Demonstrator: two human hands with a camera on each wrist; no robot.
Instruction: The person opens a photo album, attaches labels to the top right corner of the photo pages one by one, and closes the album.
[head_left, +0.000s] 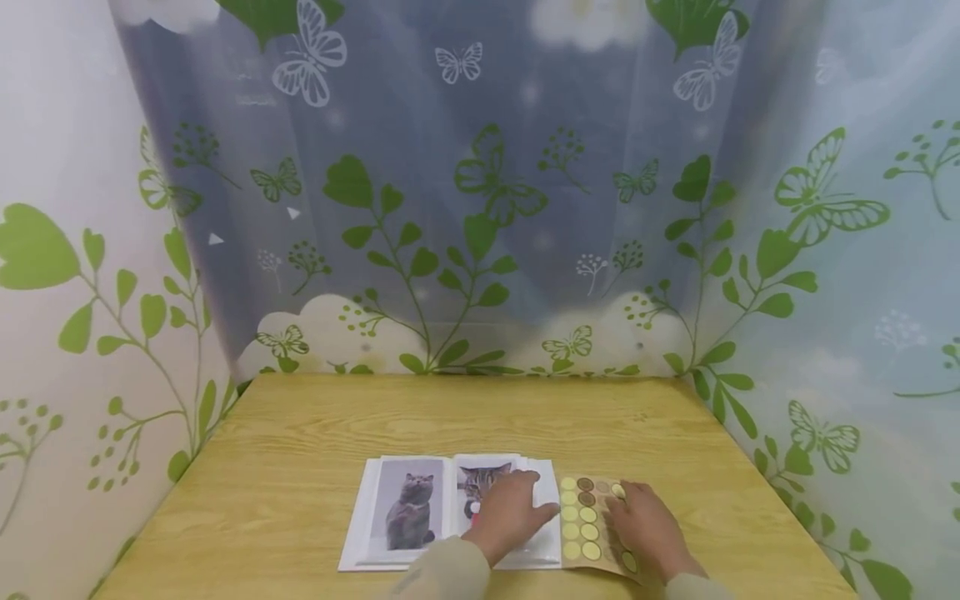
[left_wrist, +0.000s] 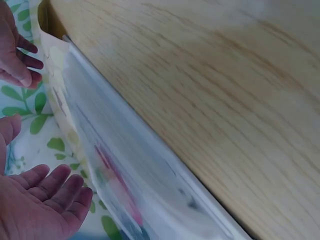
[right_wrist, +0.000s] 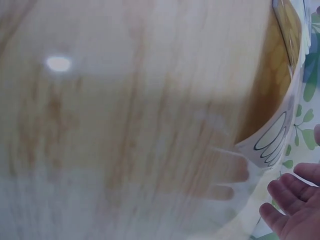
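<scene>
A photo album (head_left: 362,517) lies spread on the table, with a grey cat photo (head_left: 408,508) on its left page and a striped cat photo (head_left: 483,477) on its right page. Above the right page is my left hand (head_left: 510,512), fingers loosely extended and holding nothing; it partly hides that photo. Beside the album, a brown sheet of round yellow stickers (head_left: 589,531) curves up off the table in the right wrist view. My right hand (head_left: 651,527) is over the sheet's right part, its fingers relaxed (right_wrist: 300,205); whether it touches the sheet I cannot tell.
The wood-grain table (head_left: 480,417) carries the album and sheet near its front. Patterned curtains with green leaves and butterflies (head_left: 487,250) hang behind the table and along both sides.
</scene>
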